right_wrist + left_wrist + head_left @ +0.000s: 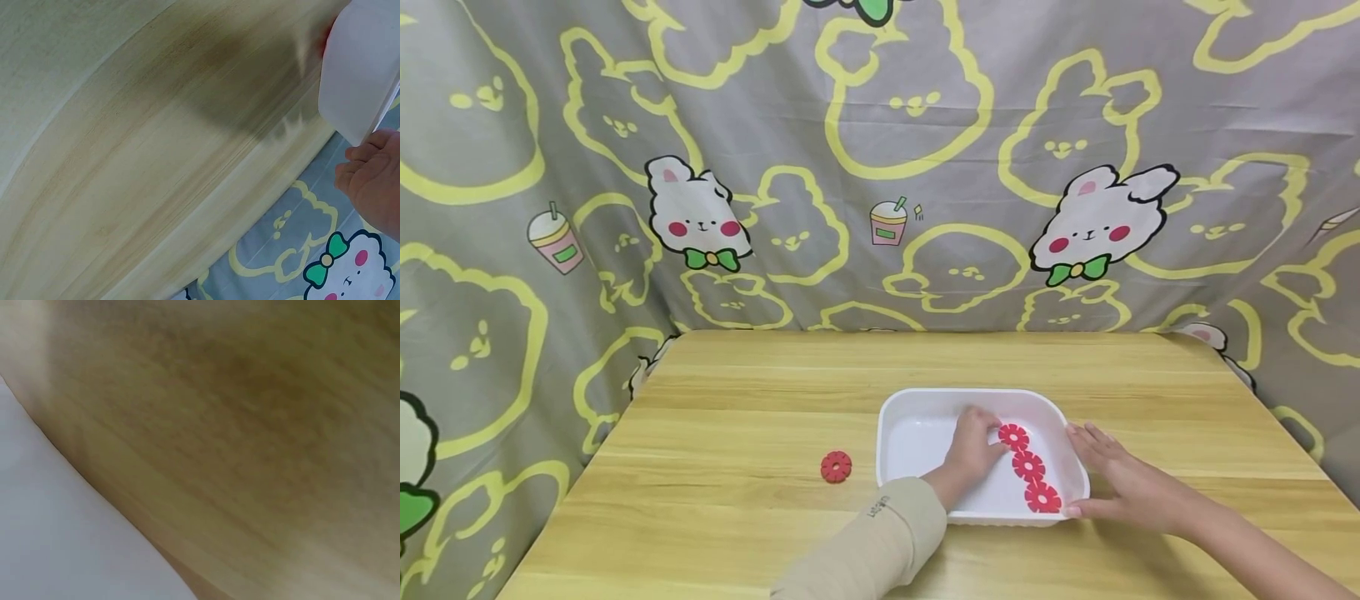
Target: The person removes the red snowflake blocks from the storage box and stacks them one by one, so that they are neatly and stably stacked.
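Note:
Inside the white plastic tray (pixel 925 393), three red notched building discs (pixel 1028 467) form a slanting row, their edges meeting. My left hand (pixel 976 446) reaches in over the near rim and pinches the left edge of the farthest disc (pixel 1013 437); the fingertips are partly hidden. With thumb and fingers spread, my right hand (pixel 1123 487) holds the tray's right end. The right wrist view has that hand (pixel 378 181) bent against the tray's outer wall (pixel 359 69). In the left wrist view only blurred table and a pale surface appear; no hand shows.
A single red notched disc (pixel 836 467) lies on the wooden table (pixel 737 433), left of the tray. Behind and at both sides hangs a grey curtain (pixel 865 275) with yellow outlines and white cartoon rabbits; it meets the table's back edge.

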A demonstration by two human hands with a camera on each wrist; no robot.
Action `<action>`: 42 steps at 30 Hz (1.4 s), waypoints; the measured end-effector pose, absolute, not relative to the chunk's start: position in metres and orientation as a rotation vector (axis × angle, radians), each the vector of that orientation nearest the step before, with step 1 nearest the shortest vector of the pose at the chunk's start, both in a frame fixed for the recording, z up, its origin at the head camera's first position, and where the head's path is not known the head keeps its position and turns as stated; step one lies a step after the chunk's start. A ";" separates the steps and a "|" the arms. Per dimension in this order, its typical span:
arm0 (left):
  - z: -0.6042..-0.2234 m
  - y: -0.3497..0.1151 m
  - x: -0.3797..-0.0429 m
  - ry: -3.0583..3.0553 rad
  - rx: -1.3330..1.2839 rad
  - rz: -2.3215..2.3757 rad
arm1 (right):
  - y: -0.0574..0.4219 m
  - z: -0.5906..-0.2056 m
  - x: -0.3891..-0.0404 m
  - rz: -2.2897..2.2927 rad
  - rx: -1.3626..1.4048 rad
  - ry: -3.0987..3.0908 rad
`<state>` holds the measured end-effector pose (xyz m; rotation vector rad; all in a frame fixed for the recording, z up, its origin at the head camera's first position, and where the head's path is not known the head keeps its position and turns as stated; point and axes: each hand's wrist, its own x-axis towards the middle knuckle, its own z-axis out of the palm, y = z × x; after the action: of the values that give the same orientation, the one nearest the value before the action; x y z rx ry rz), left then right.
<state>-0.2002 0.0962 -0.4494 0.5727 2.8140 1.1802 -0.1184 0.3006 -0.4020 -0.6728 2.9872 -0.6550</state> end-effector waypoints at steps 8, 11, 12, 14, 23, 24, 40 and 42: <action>-0.447 0.096 -0.200 2.817 0.541 1.135 | 0.300 -0.401 -0.118 -0.662 -0.659 2.981; -0.447 0.097 -0.200 2.832 0.546 1.099 | 0.300 -0.402 -0.118 -0.663 -0.658 2.979; -0.447 0.097 -0.200 2.833 0.548 1.087 | 0.300 -0.402 -0.118 -0.661 -0.658 2.979; -0.447 0.097 -0.200 2.839 0.563 1.061 | 0.300 -0.403 -0.118 -0.659 -0.652 2.982; -0.448 0.098 -0.199 2.847 0.577 1.006 | 0.300 -0.404 -0.118 -0.665 -0.646 2.976; -0.448 0.098 -0.200 2.847 0.580 1.009 | 0.300 -0.404 -0.118 -0.664 -0.643 2.975; -0.432 0.086 -0.203 2.700 0.600 1.246 | 0.298 -0.400 -0.119 -0.645 -0.656 2.975; -0.431 0.081 -0.204 2.684 0.650 1.266 | 0.298 -0.400 -0.119 -0.643 -0.658 2.975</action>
<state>-0.2043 0.0814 -0.4306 0.6498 2.6843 1.2658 -0.1191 0.2980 -0.3998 -0.6579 2.9752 -0.6427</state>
